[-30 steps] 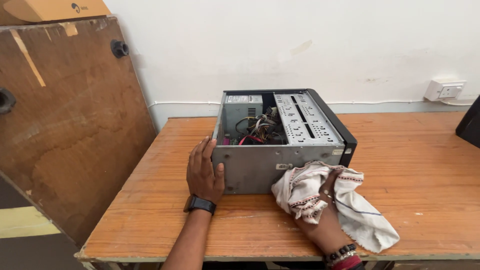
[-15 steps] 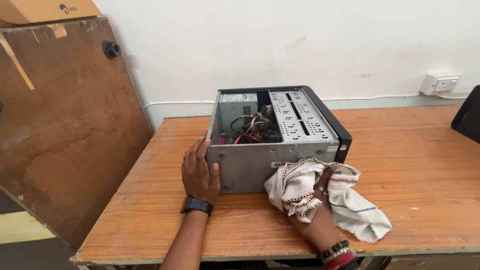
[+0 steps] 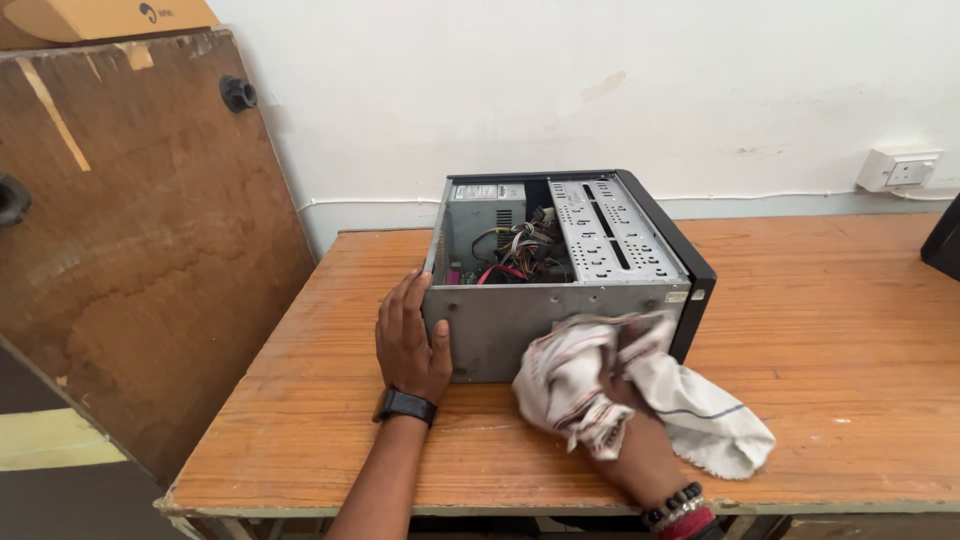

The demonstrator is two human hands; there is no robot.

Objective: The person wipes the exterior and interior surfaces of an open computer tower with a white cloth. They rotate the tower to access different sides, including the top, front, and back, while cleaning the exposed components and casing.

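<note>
Open computer case [image 3: 560, 275] sits mid-table [image 3: 830, 330], near the wall. Left hand [image 3: 410, 340] flat, fingers spread, braced on the case's near-left corner, gripping nothing. Right hand [image 3: 640, 440] mostly under the white cloth [image 3: 610, 385], bunching it against the case's grey near panel.

Plain repair workroom, worn wooden table [image 3: 820, 330], opened computer case [image 3: 560, 270], wall socket [image 3: 900, 168]
</note>
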